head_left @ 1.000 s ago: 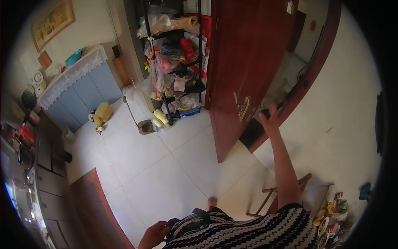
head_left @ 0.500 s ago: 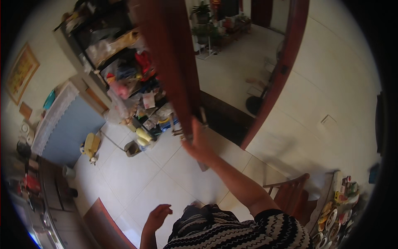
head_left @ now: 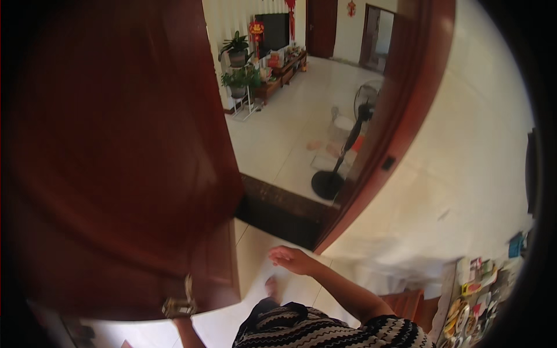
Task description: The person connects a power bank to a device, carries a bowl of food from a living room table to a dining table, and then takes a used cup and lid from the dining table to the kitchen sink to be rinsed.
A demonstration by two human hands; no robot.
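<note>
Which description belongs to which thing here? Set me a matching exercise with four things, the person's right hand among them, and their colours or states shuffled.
Things
1. Door
2. Right hand
3. Standing fan
4. Potted plants

Colours and states
A. green and leafy
B. in the air, holding nothing
C. red-brown, standing open
D. black, with a round base

Right pairs
1-C, 2-B, 3-D, 4-A
</note>
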